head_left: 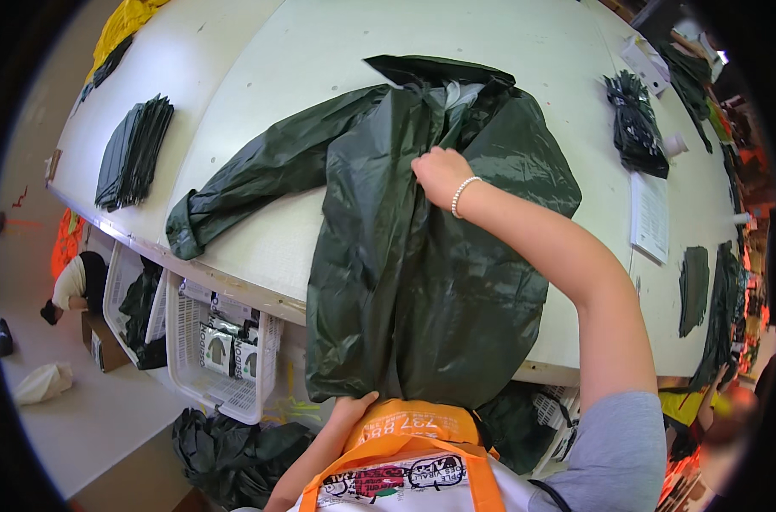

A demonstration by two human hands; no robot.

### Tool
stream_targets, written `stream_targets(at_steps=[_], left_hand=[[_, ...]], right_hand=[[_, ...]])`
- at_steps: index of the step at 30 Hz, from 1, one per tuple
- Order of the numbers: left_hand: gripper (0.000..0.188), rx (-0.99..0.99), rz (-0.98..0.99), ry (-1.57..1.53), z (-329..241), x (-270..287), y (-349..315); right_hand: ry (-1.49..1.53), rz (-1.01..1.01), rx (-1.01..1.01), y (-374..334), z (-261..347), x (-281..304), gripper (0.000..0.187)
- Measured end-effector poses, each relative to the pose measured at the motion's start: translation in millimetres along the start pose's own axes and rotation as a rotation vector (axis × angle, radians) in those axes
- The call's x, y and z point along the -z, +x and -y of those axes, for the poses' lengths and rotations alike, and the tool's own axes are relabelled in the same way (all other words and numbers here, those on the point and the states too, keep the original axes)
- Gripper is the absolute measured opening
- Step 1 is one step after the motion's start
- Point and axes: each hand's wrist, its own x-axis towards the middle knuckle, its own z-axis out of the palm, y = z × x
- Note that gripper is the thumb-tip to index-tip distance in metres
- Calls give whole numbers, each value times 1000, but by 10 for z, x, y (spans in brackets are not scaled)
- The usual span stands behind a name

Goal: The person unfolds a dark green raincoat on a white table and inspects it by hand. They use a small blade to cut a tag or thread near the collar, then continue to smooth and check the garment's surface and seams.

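Note:
A dark green raincoat (482, 282) lies front up on the white table (260, 94), its collar or hood (456, 68) at the far end and its hem hanging over the near edge against my orange apron. One sleeve (277, 162) stretches out to the left; the other is not visible. My right hand (443, 177), with a beaded bracelet at the wrist, is closed on the upper part of the front opening edge. Down at the hem, my left hand (351, 411) grips the coat's lower edge, thumb on top and the other fingers mostly hidden.
A stack of folded dark green pieces (133, 154) sits on the table's left. To the right lie a tied dark bundle (635, 124), paper sheets (650, 218) and a flat green piece (693, 290). Below the edge are a white basket of packets (221, 392) and a dark heap (234, 452).

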Motion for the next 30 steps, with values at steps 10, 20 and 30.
stream_targets(at_steps=[10, 20, 30], left_hand=[[43, -657, -472, 35, -1403, 1192, 630], [57, -269, 370, -741, -3703, 975, 2187], [56, -830, -238, -591, -3831, 1767, 2299]], right_hand=[[639, -24, -1152, -2570, -2517, -1176, 10], [1820, 304, -423, -1815, -443, -797, 48], [532, -255, -1328, -2717, -1488, -11, 36]])
